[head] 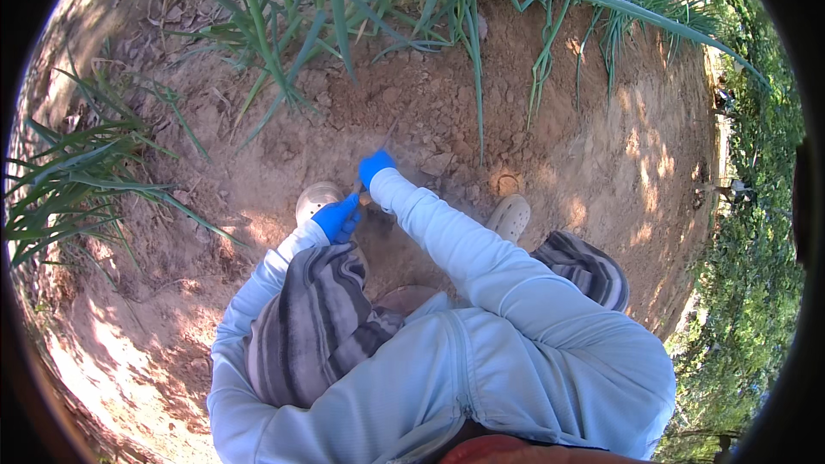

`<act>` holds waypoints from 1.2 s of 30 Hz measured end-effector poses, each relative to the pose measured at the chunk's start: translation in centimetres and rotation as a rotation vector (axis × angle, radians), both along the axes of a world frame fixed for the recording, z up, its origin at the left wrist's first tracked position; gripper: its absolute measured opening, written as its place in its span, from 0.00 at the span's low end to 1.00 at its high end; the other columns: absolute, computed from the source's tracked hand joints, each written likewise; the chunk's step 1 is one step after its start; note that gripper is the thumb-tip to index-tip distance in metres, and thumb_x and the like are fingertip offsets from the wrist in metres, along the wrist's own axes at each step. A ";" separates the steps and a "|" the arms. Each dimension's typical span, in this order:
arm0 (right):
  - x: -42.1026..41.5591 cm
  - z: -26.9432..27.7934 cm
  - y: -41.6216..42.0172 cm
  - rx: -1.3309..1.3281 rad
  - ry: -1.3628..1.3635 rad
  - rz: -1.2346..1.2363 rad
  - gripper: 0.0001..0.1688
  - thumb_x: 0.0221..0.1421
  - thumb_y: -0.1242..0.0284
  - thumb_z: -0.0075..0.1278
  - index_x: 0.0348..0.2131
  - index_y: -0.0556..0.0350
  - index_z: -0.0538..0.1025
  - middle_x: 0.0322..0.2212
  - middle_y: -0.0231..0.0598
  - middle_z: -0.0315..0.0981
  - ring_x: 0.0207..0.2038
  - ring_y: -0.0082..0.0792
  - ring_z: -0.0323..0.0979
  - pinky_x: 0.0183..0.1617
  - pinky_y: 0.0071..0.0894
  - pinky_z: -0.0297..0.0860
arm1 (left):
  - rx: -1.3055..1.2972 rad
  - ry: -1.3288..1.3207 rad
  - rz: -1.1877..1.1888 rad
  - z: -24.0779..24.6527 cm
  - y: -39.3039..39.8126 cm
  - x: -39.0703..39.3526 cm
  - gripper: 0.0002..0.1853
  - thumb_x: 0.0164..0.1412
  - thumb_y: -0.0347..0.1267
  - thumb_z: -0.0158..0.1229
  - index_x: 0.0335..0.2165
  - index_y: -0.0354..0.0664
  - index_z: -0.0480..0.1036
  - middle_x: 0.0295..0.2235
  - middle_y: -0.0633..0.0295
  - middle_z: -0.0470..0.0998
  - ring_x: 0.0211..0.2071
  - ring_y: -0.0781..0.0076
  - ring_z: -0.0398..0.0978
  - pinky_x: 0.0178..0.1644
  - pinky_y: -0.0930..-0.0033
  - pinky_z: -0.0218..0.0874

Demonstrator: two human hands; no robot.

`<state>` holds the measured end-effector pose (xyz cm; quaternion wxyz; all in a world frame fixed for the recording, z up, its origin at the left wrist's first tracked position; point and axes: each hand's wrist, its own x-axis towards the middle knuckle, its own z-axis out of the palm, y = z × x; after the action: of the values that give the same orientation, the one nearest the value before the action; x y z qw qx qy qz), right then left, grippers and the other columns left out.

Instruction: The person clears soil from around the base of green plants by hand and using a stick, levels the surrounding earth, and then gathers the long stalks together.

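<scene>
My left hand (339, 217), in a blue glove, is closed on one end of a thin tool (359, 188), beside my left shoe. Just ahead and to the right, my right hand (376, 166), gloved in blue too, grips the same tool further along. A thin dark tip (390, 133) sticks out past the right hand towards the bare soil (419, 103). What kind of tool it is, I cannot tell; my fingers and sleeve cover much of it.
Long green onion-like plants (335, 0) grow along the far side, and another clump (77, 167) stands at the left. My light clogs (511, 216) rest on the dry soil on both sides. Small clods (438, 163) lie ahead. Leafy greenery (747, 270) borders the right.
</scene>
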<state>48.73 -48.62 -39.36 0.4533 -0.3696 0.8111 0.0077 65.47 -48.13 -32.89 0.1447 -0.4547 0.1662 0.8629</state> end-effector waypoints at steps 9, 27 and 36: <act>5.6 1.1 2.9 -0.050 -0.179 -0.031 0.16 0.49 0.71 0.40 0.23 0.64 0.75 0.25 0.56 0.74 0.27 0.47 0.74 0.29 0.39 0.70 | -0.245 -0.032 0.004 0.2 2.9 6.2 0.25 0.55 0.53 0.49 0.28 0.39 0.69 0.19 0.64 0.68 0.18 0.76 0.64 0.20 0.74 0.57; 6.3 4.7 3.7 -0.243 -0.524 -0.616 0.07 0.53 0.75 0.40 0.30 0.62 0.68 0.20 0.46 0.71 0.16 0.36 0.69 0.15 0.29 0.62 | -0.404 0.124 0.000 0.4 3.0 6.8 0.21 0.59 0.48 0.46 0.29 0.40 0.68 0.18 0.67 0.68 0.18 0.78 0.64 0.23 0.77 0.57; 2.7 8.9 4.0 -0.377 -0.554 -0.627 0.06 0.55 0.74 0.39 0.32 0.58 0.64 0.21 0.43 0.71 0.18 0.33 0.69 0.15 0.28 0.62 | -0.207 0.314 0.049 0.8 2.9 3.3 0.19 0.60 0.47 0.44 0.26 0.43 0.65 0.17 0.67 0.64 0.13 0.80 0.57 0.15 0.77 0.48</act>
<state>51.42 -44.62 -30.49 0.5584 -0.1705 0.7191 -0.3769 68.80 -45.25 -32.11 0.0483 -0.3308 0.2636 0.9048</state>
